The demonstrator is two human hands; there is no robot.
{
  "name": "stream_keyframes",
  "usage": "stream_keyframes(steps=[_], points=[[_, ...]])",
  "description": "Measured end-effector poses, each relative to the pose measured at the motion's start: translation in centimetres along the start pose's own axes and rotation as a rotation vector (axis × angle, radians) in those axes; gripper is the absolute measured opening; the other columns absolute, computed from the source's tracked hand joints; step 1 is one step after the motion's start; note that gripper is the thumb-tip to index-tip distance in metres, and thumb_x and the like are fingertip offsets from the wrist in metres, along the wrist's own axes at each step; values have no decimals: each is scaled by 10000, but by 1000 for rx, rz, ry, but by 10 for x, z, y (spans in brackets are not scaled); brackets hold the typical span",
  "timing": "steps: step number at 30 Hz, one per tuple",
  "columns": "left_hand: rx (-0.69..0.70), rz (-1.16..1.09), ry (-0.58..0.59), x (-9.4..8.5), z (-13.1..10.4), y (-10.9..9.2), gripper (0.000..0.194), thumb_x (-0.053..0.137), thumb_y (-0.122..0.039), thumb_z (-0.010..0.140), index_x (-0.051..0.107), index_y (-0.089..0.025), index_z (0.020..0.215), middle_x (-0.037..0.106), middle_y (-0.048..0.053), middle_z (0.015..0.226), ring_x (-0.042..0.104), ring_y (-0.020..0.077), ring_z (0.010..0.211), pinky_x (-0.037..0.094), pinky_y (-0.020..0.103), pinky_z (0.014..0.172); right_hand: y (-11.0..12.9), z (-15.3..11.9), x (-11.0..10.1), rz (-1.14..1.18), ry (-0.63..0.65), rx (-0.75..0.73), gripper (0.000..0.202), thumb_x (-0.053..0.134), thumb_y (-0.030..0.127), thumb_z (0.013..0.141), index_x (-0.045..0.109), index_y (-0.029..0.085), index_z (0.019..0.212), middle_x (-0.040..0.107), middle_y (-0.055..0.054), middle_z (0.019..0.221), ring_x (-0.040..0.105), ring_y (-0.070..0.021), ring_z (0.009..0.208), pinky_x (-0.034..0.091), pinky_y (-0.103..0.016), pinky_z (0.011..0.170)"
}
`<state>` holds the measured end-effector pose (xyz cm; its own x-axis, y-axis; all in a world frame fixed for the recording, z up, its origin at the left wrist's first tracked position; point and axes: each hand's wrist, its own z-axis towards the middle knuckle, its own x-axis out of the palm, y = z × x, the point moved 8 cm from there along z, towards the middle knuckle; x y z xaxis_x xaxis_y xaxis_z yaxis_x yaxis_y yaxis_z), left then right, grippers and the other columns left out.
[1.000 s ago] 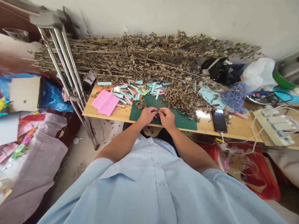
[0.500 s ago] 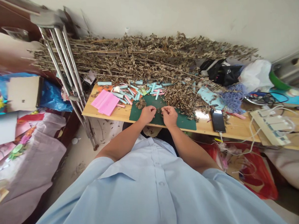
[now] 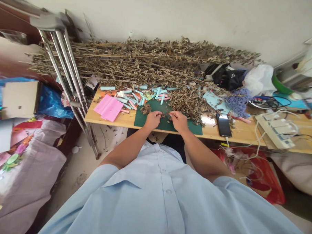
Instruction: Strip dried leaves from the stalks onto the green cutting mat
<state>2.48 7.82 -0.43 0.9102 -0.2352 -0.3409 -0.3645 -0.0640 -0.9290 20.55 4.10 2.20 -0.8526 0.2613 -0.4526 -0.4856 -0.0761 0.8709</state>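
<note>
Over a green mat (image 3: 195,128) at the table's front edge, my left hand (image 3: 153,119) is closed, fingertips pinched on something too small to make out. My right hand (image 3: 179,120) faces it a short gap away, its thumb and fingers also pinched together; what they hold is not clear. Small brown leaf bits lie on the mat between them. A clump of crumbled dry leaves (image 3: 145,109) sits just beyond my left hand. Beyond my right hand is a larger heap of dry leaves (image 3: 189,103).
Long dried stalks (image 3: 132,59) lie along the wall. Blue and pink paper rolls (image 3: 130,100) and pink sheets (image 3: 108,108) are at the left. Crutches (image 3: 71,72) stand at the table's left end. A phone (image 3: 224,125) and a power strip (image 3: 275,130) lie right.
My right hand has moved slightly right, so the gap between the hands is wider. The view has shifted a little. My left hand stays closed in nearly the same place.
</note>
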Motion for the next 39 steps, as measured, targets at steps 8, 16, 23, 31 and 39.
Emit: stream_keyframes(steps=[8, 16, 23, 31, 39], points=[[-2, -106, -55, -21, -14, -6, 242, 521, -199, 903, 688, -143, 1068, 695, 35, 834, 589, 93, 563, 471, 214, 595, 9, -11, 1, -385, 204, -166, 459, 755, 266, 756, 680, 249, 1209, 725, -70, 1063, 682, -227, 855, 559, -399, 839], [182, 211, -68, -28, -16, -14, 184, 592, -222, 888, 736, -178, 994, 745, 69, 996, 673, 196, 939, 497, 299, 903, 6, 1, 21, -246, 154, -162, 347, 617, 210, 852, 686, 249, 1189, 757, -33, 977, 699, -209, 853, 559, -393, 873], [138, 193, -21, -25, -13, -11, 176, 626, -229, 870, 735, -189, 1002, 743, 54, 972, 676, 191, 923, 504, 290, 885, 18, 18, 21, -308, 249, -280, 498, 592, 120, 816, 643, 255, 1292, 633, -67, 1347, 674, -227, 1042, 540, -426, 974], [186, 219, -15, -23, -13, -11, 169, 604, -228, 879, 730, -190, 985, 732, 51, 962, 665, 183, 906, 499, 280, 859, 21, 30, 32, -453, 376, -355, 380, 612, 77, 798, 734, 245, 1116, 713, -62, 1138, 665, -249, 1026, 533, -425, 971], [290, 371, -41, -20, -18, -17, 319, 717, -257, 800, 694, -144, 1097, 663, 100, 1034, 638, 211, 947, 511, 322, 894, 24, 20, 25, -399, 348, -369, 286, 553, 97, 851, 752, 223, 1014, 721, -66, 1028, 656, -233, 995, 531, -391, 933]])
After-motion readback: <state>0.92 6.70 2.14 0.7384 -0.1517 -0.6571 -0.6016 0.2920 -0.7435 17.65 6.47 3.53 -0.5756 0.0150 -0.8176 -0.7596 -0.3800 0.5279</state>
